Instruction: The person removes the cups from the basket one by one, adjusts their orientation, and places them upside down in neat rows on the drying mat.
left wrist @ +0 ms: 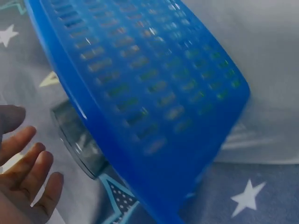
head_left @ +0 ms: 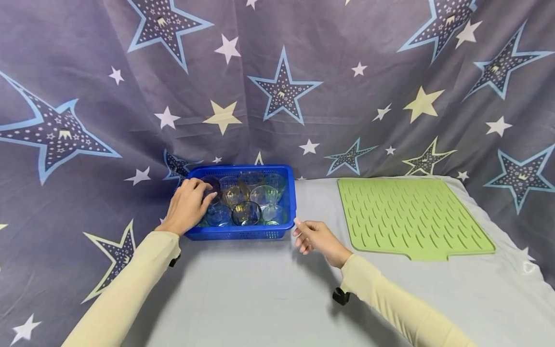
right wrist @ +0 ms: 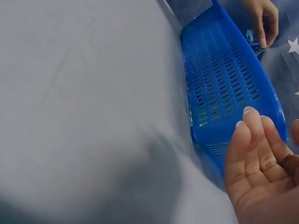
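A blue plastic basket (head_left: 240,235) with slotted walls holds several clear and tinted glasses, among them a dark-rimmed glass (head_left: 246,213) at the front. My left hand (head_left: 186,205) hovers over the basket's left end, fingers loosely bent beside a dark glass. In the left wrist view that dark glass (left wrist: 80,140) shows above the basket's rim, and a gap separates it from my fingertips (left wrist: 55,183). Beside the basket's front right corner is my right hand (head_left: 321,239), its fingers relaxed and holding nothing. Whether it touches the rim I cannot tell.
A green ridged silicone mat (head_left: 412,217) lies to the right on the white-covered table (head_left: 260,299). Behind the basket hangs a grey curtain (head_left: 338,111) printed with stars. The same cloth runs along the left side.
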